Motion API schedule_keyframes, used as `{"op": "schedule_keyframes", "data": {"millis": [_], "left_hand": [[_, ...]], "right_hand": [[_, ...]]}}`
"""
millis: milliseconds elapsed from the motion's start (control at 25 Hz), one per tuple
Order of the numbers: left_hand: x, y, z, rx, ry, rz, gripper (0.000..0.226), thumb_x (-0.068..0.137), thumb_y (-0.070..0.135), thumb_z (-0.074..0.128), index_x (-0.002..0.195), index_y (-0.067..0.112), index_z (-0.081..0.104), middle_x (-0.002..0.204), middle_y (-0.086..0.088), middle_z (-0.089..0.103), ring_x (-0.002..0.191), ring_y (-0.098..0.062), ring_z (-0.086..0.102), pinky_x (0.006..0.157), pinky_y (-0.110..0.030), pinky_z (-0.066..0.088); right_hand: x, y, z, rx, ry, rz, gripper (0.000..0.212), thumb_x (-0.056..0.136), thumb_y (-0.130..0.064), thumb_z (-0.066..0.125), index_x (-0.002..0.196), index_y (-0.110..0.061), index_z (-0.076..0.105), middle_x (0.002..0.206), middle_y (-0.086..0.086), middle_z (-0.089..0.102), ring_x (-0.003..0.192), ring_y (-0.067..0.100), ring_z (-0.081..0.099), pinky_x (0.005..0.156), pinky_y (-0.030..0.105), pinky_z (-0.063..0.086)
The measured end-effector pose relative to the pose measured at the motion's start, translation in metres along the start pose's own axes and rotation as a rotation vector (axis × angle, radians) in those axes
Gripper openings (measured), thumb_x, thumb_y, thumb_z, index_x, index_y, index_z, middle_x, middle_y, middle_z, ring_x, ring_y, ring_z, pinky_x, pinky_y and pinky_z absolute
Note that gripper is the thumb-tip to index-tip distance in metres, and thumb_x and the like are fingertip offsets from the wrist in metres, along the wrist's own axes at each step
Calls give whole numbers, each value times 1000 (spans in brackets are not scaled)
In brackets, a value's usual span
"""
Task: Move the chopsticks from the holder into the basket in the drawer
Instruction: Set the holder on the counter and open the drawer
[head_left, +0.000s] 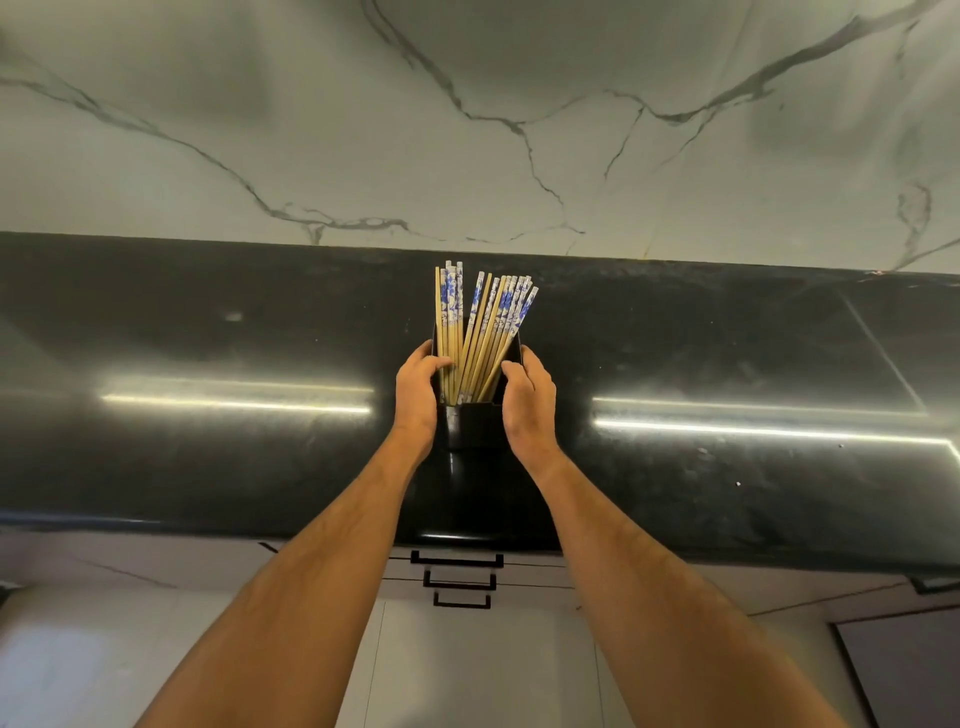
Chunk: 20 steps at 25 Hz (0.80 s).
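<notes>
Both hands reach to the black holder (475, 423) on the dark countertop (208, 441), where the chopsticks (480, 332) stand fanned, patterned ends up. The left hand (418, 392) curls its fingers in among the left sticks, and the right hand (527, 402) cups the right side, likely gathering the spread bundle for one lift; whether either has truly closed on wood I cannot tell. The drawers below, by their handles (457, 560), look shut, no basket showing
</notes>
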<state>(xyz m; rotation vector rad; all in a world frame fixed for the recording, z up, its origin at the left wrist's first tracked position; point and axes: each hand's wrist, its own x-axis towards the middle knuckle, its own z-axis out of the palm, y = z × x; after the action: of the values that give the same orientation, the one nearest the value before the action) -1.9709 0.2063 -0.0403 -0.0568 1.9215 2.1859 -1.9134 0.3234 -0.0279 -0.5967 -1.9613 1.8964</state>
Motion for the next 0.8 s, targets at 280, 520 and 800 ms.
{"op": "schedule_keyframes", "data": {"millis": [280,520,800], "left_hand": [[-43,1,-23,258,143,180,56,100,32,50,153,17,42,156,1,45,144,-13,40,121,-41,33],[-119,-31,-89,820,84,635,53,100,28,54,150,15,40,149,-4,47,140,-14,41,116,-27,32],[-194,-138,-144,1158,-349,784,36,102,18,51,136,9,54,128,-10,61,120,-22,59,105,-39,51]], "right_hand": [[-38,15,-35,-537,91,-264,60,102,-38,42,156,-13,31,159,6,38,148,16,31,118,28,27],[-136,54,-54,-896,86,-643,47,104,-23,45,147,-3,45,144,13,54,137,24,48,118,36,38],[-219,140,-48,-1108,-280,-596,32,95,-7,65,126,-1,65,116,17,71,109,30,69,103,37,52]]}}
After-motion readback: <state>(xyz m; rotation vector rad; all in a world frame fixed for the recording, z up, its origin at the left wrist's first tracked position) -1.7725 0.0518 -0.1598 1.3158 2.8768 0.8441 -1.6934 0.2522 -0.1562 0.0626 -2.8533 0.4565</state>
